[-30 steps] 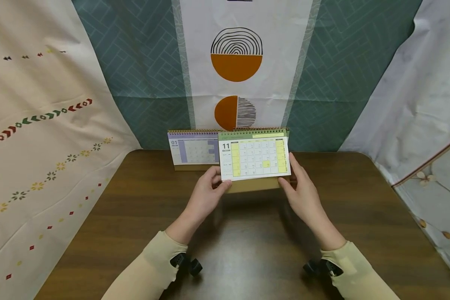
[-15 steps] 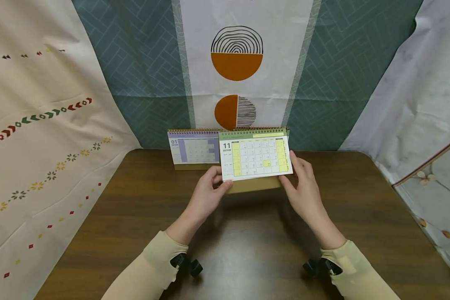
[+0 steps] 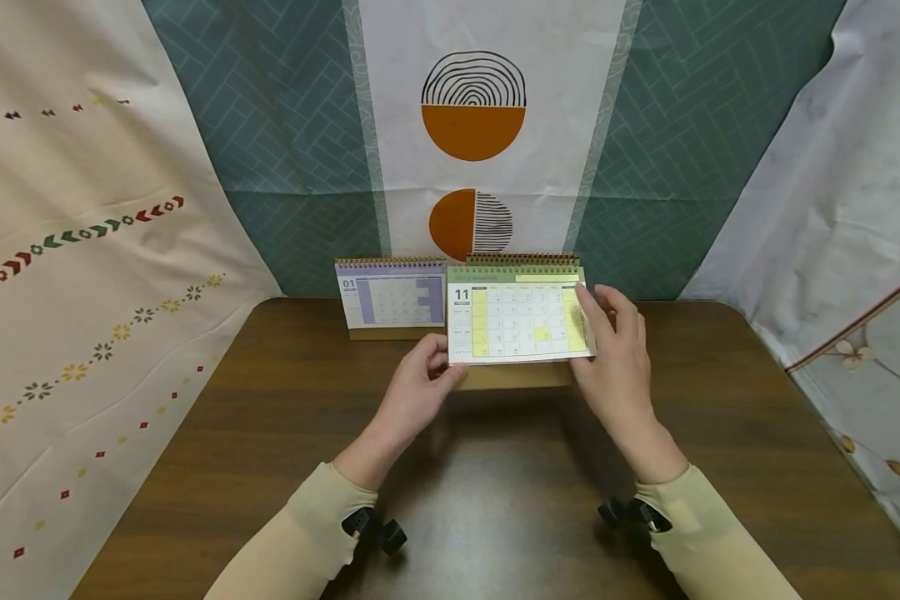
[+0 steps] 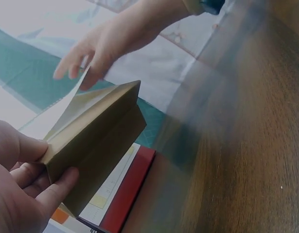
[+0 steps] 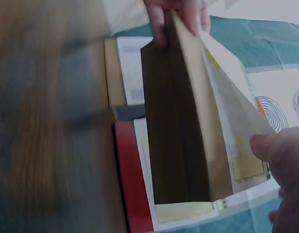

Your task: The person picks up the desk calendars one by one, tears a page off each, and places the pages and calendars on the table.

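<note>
A green desk calendar [image 3: 521, 321] open at month 11 is held up over the table, tilted toward me. My left hand [image 3: 411, 387] grips the lower left corner of its brown cardboard base [image 4: 98, 141], thumb in front and fingers underneath. At the right edge my right hand [image 3: 617, 367] pinches a calendar page [image 5: 246, 145], whose lower part stands away from the base. The right wrist view shows the thumb against this page; most of the other fingers are hidden there.
A purple desk calendar [image 3: 393, 302] showing 01 stands behind to the left. Another calendar with a red base [image 5: 132, 174] is mostly hidden behind the held one. The wooden table [image 3: 270, 467] meets a patterned cloth backdrop [image 3: 285, 167] at its far edge.
My right hand has moved up the calendar's right edge and taken a page away from the base. The calendar has shifted slightly right and leveled; the left hand has barely moved.
</note>
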The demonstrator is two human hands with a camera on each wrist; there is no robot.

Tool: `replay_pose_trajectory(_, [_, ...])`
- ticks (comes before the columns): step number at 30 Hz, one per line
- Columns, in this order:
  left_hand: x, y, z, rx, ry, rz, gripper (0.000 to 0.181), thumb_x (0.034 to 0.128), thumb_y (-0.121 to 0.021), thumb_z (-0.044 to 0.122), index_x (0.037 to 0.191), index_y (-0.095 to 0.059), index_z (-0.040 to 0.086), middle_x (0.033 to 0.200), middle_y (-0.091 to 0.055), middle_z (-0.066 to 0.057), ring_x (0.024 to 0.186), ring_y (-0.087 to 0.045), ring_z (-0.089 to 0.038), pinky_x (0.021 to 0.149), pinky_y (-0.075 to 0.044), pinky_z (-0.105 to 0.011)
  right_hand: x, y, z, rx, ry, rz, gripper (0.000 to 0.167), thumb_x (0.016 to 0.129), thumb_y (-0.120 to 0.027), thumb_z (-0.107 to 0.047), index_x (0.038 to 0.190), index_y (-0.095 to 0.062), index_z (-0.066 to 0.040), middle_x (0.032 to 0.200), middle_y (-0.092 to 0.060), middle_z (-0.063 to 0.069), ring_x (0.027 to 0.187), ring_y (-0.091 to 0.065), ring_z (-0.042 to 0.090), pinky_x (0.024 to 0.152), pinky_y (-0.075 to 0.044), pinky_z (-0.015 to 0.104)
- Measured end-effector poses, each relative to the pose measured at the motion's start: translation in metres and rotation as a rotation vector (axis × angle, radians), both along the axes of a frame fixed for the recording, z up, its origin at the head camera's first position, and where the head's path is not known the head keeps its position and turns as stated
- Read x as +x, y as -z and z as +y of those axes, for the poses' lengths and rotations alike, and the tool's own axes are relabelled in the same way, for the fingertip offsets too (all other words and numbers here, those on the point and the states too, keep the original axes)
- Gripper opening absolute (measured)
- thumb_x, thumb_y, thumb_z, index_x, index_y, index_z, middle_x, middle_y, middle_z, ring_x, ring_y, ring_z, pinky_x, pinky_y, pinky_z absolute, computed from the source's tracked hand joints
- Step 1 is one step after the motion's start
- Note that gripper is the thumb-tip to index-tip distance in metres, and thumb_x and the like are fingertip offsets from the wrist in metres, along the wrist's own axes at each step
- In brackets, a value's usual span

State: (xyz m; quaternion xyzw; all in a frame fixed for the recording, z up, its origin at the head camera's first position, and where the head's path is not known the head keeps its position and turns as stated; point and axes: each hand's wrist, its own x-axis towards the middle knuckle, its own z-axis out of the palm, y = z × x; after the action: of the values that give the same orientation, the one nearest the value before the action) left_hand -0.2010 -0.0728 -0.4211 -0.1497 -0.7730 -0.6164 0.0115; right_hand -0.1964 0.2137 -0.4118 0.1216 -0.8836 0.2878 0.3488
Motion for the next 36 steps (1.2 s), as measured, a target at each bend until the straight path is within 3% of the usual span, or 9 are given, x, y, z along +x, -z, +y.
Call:
replay_pose_trajectory(4, [0.0,0.001,-0.001,0.0,0.002,-0.008,0.025,0.1045,-0.074,0.0,0.127,-0.065,0.001,0.116,-0.082,-0.012,0.093,-0.062,-0.021,0.081,-0.046,-0.034,-0.002,0.001,0.005,0.188,-0.033,0.129,0.068,0.079,-0.091,0.013,0.139,-0.077,-0.013,0.15,-0.055,0.024,0.139,-0.046,0.05,0.107,-0.041,0.066])
replay_pose_trajectory(7, [0.0,0.0,-0.003,0.007,0.01,-0.018,0.025,0.1048,-0.073,-0.001,0.128,-0.064,0.001,0.115,-0.082,-0.011,0.092,-0.061,-0.021,0.079,-0.047,-0.033,-0.004,0.0,0.008,0.244,-0.046,0.168,0.059,0.079,-0.094,0.009,0.133,-0.081,-0.014,0.139,-0.063,0.023,0.133,-0.051,0.049,0.112,-0.036,0.069])
replay_pose_trajectory(19, [0.0,0.004,-0.004,-0.017,0.01,-0.009,0.02,0.1047,-0.072,-0.001,0.124,-0.066,0.0,0.107,-0.082,-0.011,0.088,-0.062,-0.02,0.08,-0.045,-0.034,-0.006,-0.003,0.009,0.12,0.007,0.107,0.024,0.093,-0.09,-0.009,0.117,-0.087,-0.007,0.107,-0.083,0.012,0.1,-0.076,0.038,0.117,-0.042,0.055])
replay_pose_trajectory(25, [-0.001,0.004,-0.004,-0.034,0.006,0.01,0.02,0.1044,-0.071,0.0,0.123,-0.067,0.001,0.103,-0.082,-0.009,0.087,-0.061,-0.02,0.08,-0.044,-0.036,-0.003,-0.003,0.006,0.134,0.018,0.13,0.028,0.091,-0.091,-0.007,0.118,-0.086,-0.005,0.108,-0.083,0.014,0.097,-0.077,0.037,0.116,-0.044,0.055])
replay_pose_trajectory(30, [-0.002,0.005,-0.002,-0.063,0.005,0.016,0.018,0.1052,-0.07,0.001,0.123,-0.066,0.001,0.105,-0.082,-0.008,0.089,-0.061,-0.02,0.081,-0.044,-0.037,0.0,-0.006,-0.001,0.189,0.038,0.157,0.041,0.091,-0.093,-0.017,0.128,-0.082,-0.005,0.11,-0.082,0.018,0.095,-0.079,0.037,0.115,-0.045,0.06])
replay_pose_trajectory(36, [-0.003,0.007,-0.001,-0.083,0.001,0.021,0.019,0.1052,-0.07,0.001,0.123,-0.066,0.002,0.105,-0.083,-0.007,0.089,-0.062,-0.019,0.081,-0.045,-0.036,-0.001,-0.018,-0.013,0.261,0.015,0.182,0.041,0.092,-0.092,-0.022,0.129,-0.082,-0.007,0.117,-0.082,0.016,0.104,-0.078,0.038,0.121,-0.039,0.06])
